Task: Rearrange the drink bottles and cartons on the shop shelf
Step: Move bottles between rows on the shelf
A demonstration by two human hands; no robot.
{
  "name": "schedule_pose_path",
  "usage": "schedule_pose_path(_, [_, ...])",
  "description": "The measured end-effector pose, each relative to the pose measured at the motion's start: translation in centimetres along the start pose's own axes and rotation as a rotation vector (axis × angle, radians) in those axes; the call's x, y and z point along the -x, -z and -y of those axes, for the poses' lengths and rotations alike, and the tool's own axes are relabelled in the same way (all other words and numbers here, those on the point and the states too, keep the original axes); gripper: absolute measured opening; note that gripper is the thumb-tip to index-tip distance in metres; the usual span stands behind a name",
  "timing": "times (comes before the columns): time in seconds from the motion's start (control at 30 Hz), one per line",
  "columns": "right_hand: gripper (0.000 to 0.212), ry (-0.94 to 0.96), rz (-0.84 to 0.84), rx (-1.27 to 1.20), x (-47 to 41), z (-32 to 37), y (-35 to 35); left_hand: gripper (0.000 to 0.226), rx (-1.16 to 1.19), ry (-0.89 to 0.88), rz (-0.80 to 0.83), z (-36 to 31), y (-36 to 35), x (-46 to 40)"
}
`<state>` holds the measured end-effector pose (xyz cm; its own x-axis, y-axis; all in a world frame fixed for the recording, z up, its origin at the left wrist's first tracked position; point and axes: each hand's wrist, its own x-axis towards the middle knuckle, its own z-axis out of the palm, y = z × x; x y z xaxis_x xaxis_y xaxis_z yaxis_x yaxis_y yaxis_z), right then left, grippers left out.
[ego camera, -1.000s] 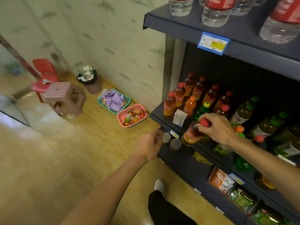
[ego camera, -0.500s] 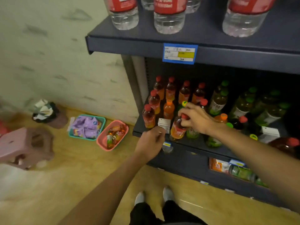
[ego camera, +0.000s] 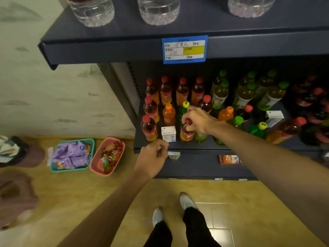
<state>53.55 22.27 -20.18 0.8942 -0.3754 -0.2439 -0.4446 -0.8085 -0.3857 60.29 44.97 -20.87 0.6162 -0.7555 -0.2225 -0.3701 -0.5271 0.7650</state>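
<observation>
Since half a second ago, the right hand [ego camera: 197, 120] has brought the red-capped bottle [ego camera: 186, 130] upright at the shelf's front row, just right of the small white carton [ego camera: 168, 133]. Its fingers curl round the cap and neck; the clear plastic bottle, amber drink inside, orange label unreadable, stands with its long axis vertical, cap up. The left hand [ego camera: 152, 160] is loosely curled at the dark metal shelf [ego camera: 195, 146] edge, whether it pinches anything cannot be told. Beyond stand red-capped and green-capped bottles. A blue price tag [ego camera: 184, 49] hangs above, writing blurred.
</observation>
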Motion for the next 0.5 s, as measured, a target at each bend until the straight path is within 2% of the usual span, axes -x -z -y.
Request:
schedule_pose_path(0.27, [0.026, -0.050, 0.022, -0.002, -2.2, -0.8, -2.6, 0.019, 0.022, 0.018, 0.015, -0.4, 0.7, -0.4])
schedule_pose_path(0.5, [0.027, -0.057, -0.025, -0.020, -3.3, -1.1, -3.2, 0.019, -0.018, 0.003, 0.022, -1.4, 0.5, -1.1])
